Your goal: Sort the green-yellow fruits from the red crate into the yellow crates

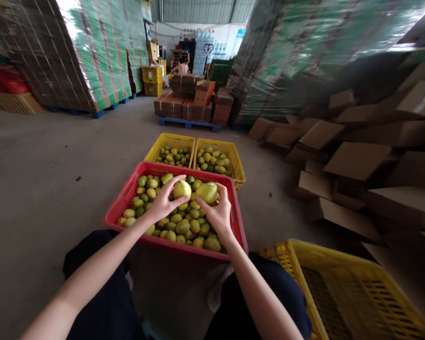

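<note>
Over a red crate (242,222) of yellow-green lemons (182,227), both of my hands are raised. My left hand (165,202) is closed around a round, pale yellow lemon (182,190), thumb below and fingers above. A larger, longer greenish-yellow lemon (207,193) sits in the grip of my right hand (219,210), its tip toward the right. The two held lemons are side by side with a small gap between them. Beneath them, the loose lemons range from green to yellow and fill much of the crate.
Two yellow crates of lemons (173,137) (239,165) stand just beyond the red one. At my right is another yellow crate (297,264). Cardboard boxes (357,160) are heaped on the right. Farther off are a blue pallet (189,123), wrapped stacks (102,52) and a person (182,67).
</note>
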Tool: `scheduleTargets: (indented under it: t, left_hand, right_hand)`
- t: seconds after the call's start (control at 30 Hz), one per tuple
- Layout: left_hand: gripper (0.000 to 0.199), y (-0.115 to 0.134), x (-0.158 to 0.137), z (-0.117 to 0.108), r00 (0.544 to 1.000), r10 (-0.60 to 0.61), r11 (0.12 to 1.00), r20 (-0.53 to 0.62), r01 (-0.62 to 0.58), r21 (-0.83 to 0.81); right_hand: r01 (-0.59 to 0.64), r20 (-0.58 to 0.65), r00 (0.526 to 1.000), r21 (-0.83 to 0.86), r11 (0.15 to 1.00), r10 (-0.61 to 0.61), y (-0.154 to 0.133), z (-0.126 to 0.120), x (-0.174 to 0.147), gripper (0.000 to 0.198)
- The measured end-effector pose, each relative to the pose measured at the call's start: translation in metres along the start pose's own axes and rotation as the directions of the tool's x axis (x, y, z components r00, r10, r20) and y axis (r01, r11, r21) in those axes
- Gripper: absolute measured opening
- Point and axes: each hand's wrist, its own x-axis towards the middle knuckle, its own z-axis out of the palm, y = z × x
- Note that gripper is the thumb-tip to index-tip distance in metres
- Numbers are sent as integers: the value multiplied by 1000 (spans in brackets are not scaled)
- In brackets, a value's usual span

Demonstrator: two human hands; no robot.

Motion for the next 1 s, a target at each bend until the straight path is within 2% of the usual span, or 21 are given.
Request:
scheduleTargets:
  t: [0.03, 0.1, 0.2, 0.37, 0.47, 0.57, 0.7, 0.77, 0.87, 1.0]
  left_hand:
    - [45, 2, -2, -1, 1000, 26, 1000, -1, -26, 8]
    - [39, 4, -4, -4, 998, 69, 996, 3, -69, 49]
    - [36, 5, -5, -8, 985, 153, 970, 74, -164, 181]
    - [46, 7, -7, -11, 956, 262, 873, 133, -294, 389]
    - [42, 3, -6, -14, 913, 347, 744, 215, -408, 530]
    - [40, -5, -3, -19, 849, 431, 581, 305, -520, 627]
    - [43, -13, 1, -23, 722, 530, 309, 444, -652, 692]
    - [45, -16, 2, -24, 676, 550, 204, 490, -678, 707]
    - [45, -17, 2, -24, 649, 557, 134, 518, -686, 715]
    - [43, -16, 1, -24, 642, 549, 108, 535, -689, 716]
  right_hand:
    - [161, 35, 987, -123, 979, -157, 0, -1, -4, 54]
    - [382, 149, 924, -273, 883, -354, 4, -3, -9, 51]
    - [544, 210, 839, -366, 755, -502, 11, -4, -12, 43]
    - [585, 186, 804, -422, 692, -565, 17, -7, -12, 41]
    - [614, 209, 779, -440, 655, -591, 17, -11, -12, 40]
    - [651, 244, 737, -508, 564, -630, 17, -13, -12, 42]
    - [726, 290, 631, -549, 415, -720, 20, -17, -11, 47]
    - [740, 306, 607, -554, 381, -733, 22, -18, -10, 50]
    - [739, 316, 607, -562, 371, -729, 22, -19, -10, 53]
    - [749, 314, 592, -556, 361, -743, 22, -19, -11, 57]
